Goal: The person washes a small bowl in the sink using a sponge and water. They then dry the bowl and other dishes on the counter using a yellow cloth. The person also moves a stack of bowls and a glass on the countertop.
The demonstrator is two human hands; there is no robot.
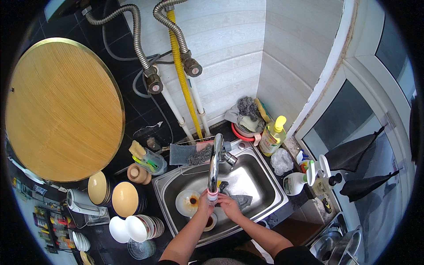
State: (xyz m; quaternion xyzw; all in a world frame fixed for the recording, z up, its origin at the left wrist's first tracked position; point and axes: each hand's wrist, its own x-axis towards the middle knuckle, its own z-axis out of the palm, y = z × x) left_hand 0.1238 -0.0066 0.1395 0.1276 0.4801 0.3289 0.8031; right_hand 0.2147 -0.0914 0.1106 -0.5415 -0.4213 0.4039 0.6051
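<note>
Both left hand [206,205] and right hand [229,207] at the faucet [215,161] outlet, close together; cannot tell whether either grips anything. White bowl [183,204], dark stain inside, in the steel sink [249,170] left of them. Grey cloth [243,201] rightward. Yellow-capped bottle [270,142] beyond the sink's far right corner.

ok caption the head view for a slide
Left hand and right hand at the faucet, over a steel sink.

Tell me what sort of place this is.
Most likely a kitchen: there is a steel sink with a white dish in it, a faucet above, and stacked bowls to its left.
</note>
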